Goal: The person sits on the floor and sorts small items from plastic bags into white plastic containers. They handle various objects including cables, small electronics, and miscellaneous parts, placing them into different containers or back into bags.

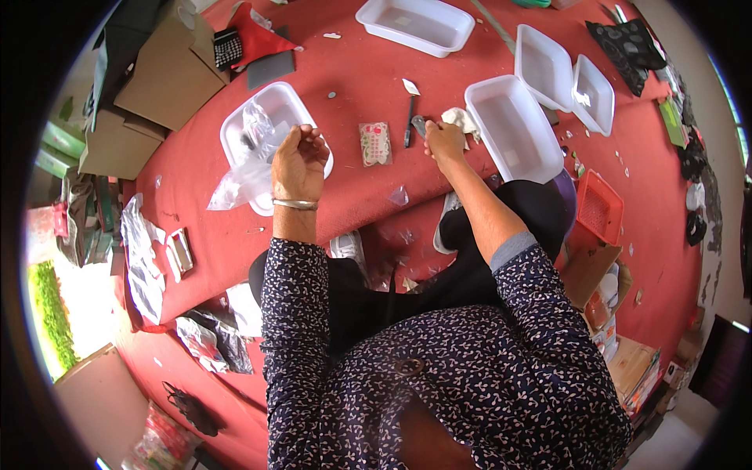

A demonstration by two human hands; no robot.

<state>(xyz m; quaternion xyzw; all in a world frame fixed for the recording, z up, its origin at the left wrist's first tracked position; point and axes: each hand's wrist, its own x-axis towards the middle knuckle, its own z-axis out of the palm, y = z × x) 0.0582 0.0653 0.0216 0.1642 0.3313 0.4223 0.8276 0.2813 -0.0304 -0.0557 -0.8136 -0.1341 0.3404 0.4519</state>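
My left hand [300,166] is raised above a white plastic tray [324,167], palm partly showing. Its fingers are loosely bent with nothing visible in them. Clear plastic bags [249,182] lie in and over the edge of that tray, beside my wrist. My right hand [446,144] is closed on a small grey object [419,125] whose kind I cannot make out. A crumpled off-white cloth [462,120] lies just beyond it. Between my hands, a printed packet [375,144] and a black pen [409,121] rest on the red cloth surface.
An empty white tray [513,129] stands right of my right hand, with smaller trays [544,66] [594,94] behind it. Another white tray [415,26] is at the far side. Cardboard boxes [168,66] stand far left. A red basket [600,207] sits by my right knee.
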